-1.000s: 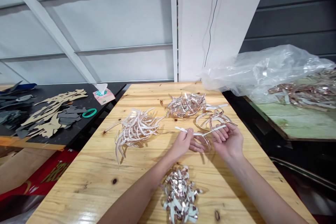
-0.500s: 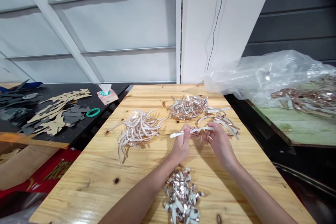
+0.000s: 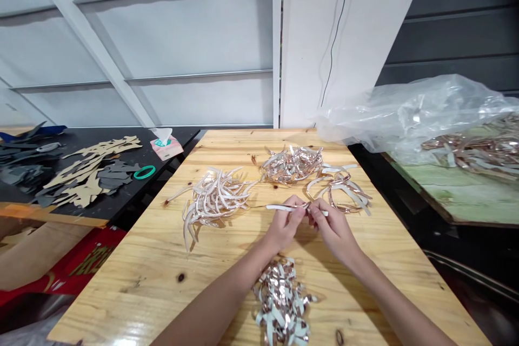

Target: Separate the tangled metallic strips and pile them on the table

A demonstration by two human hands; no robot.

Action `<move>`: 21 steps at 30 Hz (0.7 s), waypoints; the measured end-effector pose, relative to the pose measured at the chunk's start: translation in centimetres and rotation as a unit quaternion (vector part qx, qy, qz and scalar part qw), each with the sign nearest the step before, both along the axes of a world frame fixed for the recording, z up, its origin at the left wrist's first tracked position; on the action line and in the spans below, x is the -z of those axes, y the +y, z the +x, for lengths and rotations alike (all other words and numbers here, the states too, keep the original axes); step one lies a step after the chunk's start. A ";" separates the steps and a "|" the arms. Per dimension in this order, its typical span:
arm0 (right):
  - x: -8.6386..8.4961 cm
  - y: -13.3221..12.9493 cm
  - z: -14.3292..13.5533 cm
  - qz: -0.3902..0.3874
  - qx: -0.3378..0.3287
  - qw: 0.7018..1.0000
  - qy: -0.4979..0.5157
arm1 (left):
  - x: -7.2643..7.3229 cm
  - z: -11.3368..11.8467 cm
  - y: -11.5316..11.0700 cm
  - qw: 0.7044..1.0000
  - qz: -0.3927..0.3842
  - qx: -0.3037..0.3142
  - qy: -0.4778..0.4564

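Note:
Both hands meet over the middle of the wooden table, pinching one narrow strip (image 3: 279,207), white on one face and shiny rose-gold on the other. My left hand (image 3: 286,223) is closed on it, and the strip's white end sticks out to the left. Close against it, my right hand (image 3: 330,224) is closed on the other part, with a short white end showing by the fingers. Just beyond my right hand lies a loose group of similar strips (image 3: 344,189). A shiny heap of strips (image 3: 292,165) sits behind the hands.
A pile of pale curved strips (image 3: 217,197) lies left on the wooden table (image 3: 162,286); a curly bundle (image 3: 281,303) lies near my forearms. Left, a black table holds beige and grey scraps (image 3: 89,173), a green tape ring (image 3: 144,172) and tissues (image 3: 166,147). Plastic sheeting (image 3: 405,113) covers the right board.
My hands have come together, the right moving left and slightly down. The strip stretched between them is now mostly hidden by the fingers. The piles lie as before.

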State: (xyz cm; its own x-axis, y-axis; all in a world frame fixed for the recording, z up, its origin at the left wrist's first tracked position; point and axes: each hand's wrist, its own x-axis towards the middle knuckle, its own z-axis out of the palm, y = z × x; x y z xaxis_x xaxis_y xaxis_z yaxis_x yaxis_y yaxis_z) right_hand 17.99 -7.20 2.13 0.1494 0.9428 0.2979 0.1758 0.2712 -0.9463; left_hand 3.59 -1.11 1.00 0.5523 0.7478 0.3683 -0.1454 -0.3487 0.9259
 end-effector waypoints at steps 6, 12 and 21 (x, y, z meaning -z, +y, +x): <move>-0.2 -0.5 -0.3 -0.008 -0.062 0.998 0.024 | -0.2 0.0 0.3 0.998 -0.033 0.048 0.017; -0.3 -0.2 -0.2 -0.040 -0.071 0.982 0.172 | -0.1 -0.1 0.3 0.996 -0.032 0.073 0.046; -1.2 0.1 -0.7 -0.115 -0.038 0.910 0.397 | -0.4 0.0 -0.2 0.992 0.038 0.040 0.114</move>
State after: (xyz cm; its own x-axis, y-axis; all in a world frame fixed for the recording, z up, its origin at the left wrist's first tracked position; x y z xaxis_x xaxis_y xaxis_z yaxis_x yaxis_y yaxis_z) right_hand 17.30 -7.14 3.37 0.1641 0.9831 -0.0813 -0.5989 0.0338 -0.8001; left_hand 3.62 -1.34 1.37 0.6847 0.6726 0.2805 0.0350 -0.4149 0.9092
